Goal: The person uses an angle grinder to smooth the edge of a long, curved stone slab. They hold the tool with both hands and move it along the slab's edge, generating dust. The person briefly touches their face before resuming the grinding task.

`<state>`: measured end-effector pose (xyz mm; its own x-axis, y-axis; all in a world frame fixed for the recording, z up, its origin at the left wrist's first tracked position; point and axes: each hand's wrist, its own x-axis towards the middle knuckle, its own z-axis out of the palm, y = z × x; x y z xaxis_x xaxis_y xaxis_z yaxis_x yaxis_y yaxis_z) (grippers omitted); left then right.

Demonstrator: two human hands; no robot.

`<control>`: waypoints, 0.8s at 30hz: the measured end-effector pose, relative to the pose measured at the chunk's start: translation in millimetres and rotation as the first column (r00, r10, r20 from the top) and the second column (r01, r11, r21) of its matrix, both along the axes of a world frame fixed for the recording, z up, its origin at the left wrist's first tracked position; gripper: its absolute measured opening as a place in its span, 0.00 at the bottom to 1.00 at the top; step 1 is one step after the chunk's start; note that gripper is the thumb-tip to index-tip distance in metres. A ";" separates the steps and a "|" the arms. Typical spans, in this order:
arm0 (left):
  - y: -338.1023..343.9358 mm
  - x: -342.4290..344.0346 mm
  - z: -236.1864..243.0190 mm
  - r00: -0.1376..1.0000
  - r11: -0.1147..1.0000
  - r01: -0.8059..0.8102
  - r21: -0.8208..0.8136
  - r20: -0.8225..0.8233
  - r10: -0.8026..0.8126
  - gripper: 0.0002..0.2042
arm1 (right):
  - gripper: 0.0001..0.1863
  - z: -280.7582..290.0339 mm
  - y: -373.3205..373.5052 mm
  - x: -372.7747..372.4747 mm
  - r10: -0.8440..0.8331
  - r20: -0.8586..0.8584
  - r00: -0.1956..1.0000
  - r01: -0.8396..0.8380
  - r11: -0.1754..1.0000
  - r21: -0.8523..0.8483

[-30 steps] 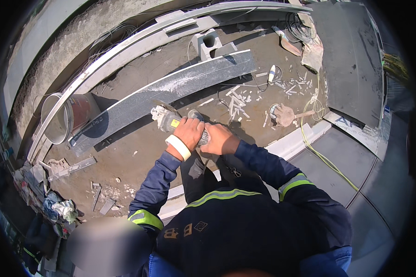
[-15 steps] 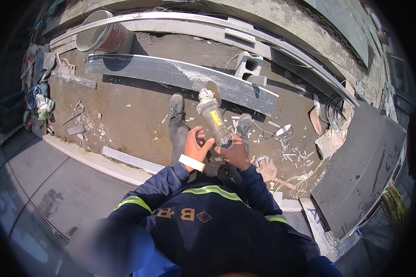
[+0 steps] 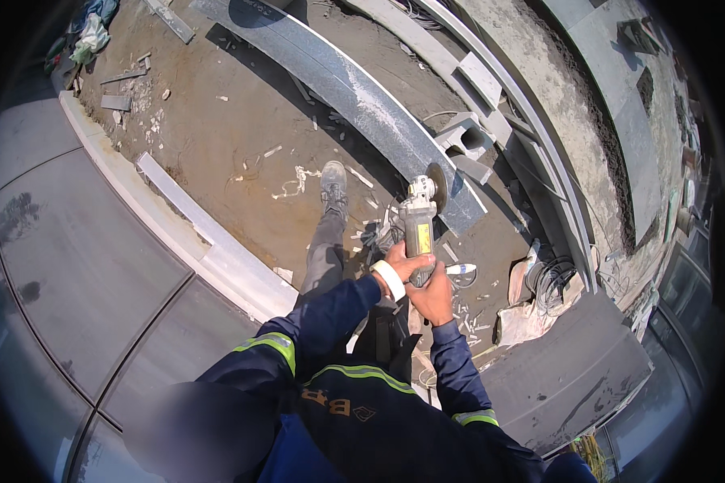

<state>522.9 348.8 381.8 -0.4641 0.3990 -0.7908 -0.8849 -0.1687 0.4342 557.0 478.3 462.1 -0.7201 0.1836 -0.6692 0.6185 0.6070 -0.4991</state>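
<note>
Nearest are the dark navy sleeves with yellow-and-silver reflective bands (image 3: 275, 346), reaching up to 2 bare hands. The left hand (image 3: 398, 262), with a wide white band at its wrist, has its fingers clamped on the rear body of a grey, cylindrical angle grinder with a yellow label (image 3: 419, 235); the right hand (image 3: 433, 298) is closed round the same tool's back end, its fingers partly hidden underneath. Just beyond, the grinder's thin, round brown disc (image 3: 437, 187) overlaps, in this view, the near end of a long, flat, blue-grey stone-like slab (image 3: 361, 90); whether they touch, I cannot tell. Small, pale, stick-shaped offcuts (image 3: 462, 315) lie to the right of the hands, and 1 grey work boot (image 3: 333, 183) stands left of the tool. Some cutting therefore appears done, judging by these pieces, while the slab lies in 1 long length, pale dust smeared along its face and no finished cut visible across it; how much is left is unclear. Past the slab sit a pale grey, hollow concrete block (image 3: 466, 137) and long, light-grey beams (image 3: 532, 101).
</note>
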 end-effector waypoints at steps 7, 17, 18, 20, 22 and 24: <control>-39.3 -54.4 -88.2 0.988 0.999 -0.007 -0.048 -0.157 -0.001 0.28 | 0.27 -77.9 -33.0 -85.1 0.060 -0.112 0.992 -0.064 0.997 -0.032; -59.5 -86.8 -228.7 0.830 0.818 -0.556 0.147 0.153 0.537 0.34 | 0.34 -236.5 -78.5 -220.2 0.328 0.035 0.944 -0.326 0.945 -0.036; -58.6 -84.1 -232.9 0.832 0.816 -0.554 0.167 0.162 0.531 0.35 | 0.35 -248.8 -82.2 -231.0 0.324 0.036 0.945 -0.323 0.946 -0.033; -62.6 -79.2 -243.8 0.837 0.813 -0.547 0.198 0.141 0.529 0.36 | 0.38 -279.0 -91.0 -248.0 0.349 -0.050 0.936 -0.350 0.937 -0.002; -68.3 -81.7 -256.7 0.847 0.815 -0.527 0.240 0.071 0.527 0.36 | 0.41 -303.1 -95.0 -271.4 0.372 -0.113 0.921 -0.371 0.928 0.033; -77.7 -87.0 -274.7 0.876 0.874 -0.481 0.067 0.018 0.481 0.33 | 0.45 -323.2 -101.4 -299.5 0.400 -0.146 0.905 -0.399 0.916 0.036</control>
<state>436.0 271.1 107.1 -0.6119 0.1786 -0.7705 -0.6872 -0.6023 0.4062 257.5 376.9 139.0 -0.8243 -0.1367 -0.5495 0.2436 0.7904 -0.5620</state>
